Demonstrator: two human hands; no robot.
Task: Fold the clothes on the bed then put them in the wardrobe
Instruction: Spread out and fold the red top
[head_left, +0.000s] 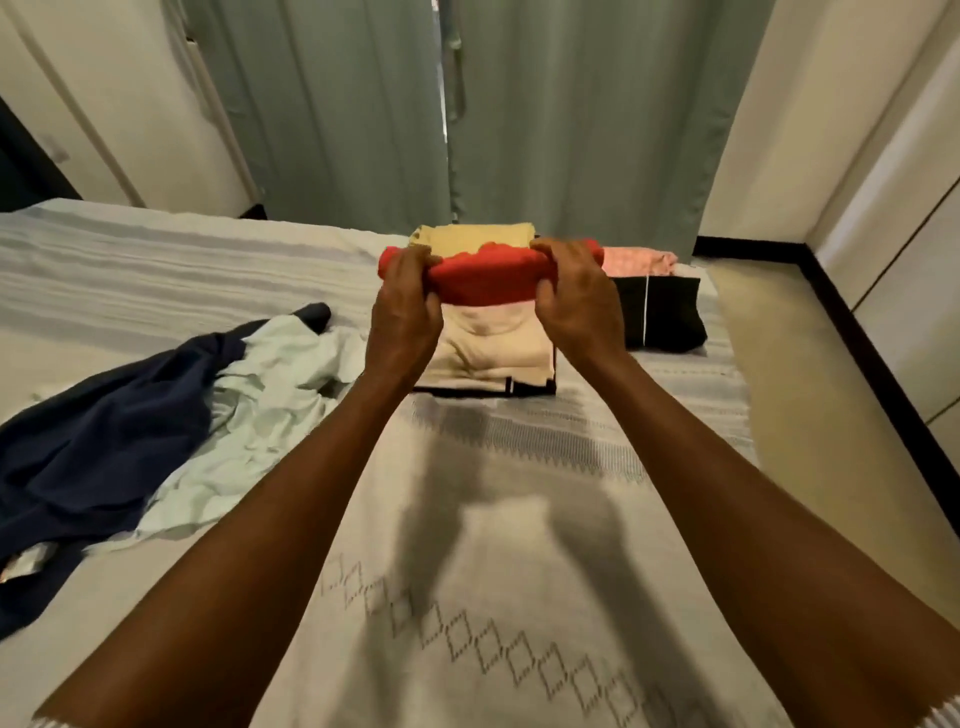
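Both the left hand (402, 306) and right hand (579, 301) grip a folded red cloth garment (483, 283), held above a folded cream garment (493, 348) at twelve o'clock. A folded black garment (660, 312) sits at one o'clock; a crumpled navy garment (104, 415) and pale mint shirt (254, 400) at nine o'clock remain unfolded. The pale patterned bedspread (519, 519) faces grey-green curtains (519, 104), and nothing appears stored yet.

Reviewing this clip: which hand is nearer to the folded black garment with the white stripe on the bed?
Right. The right hand grips the red garment immediately beside the folded black garment. The left hand grips the red garment's opposite end, farther away.
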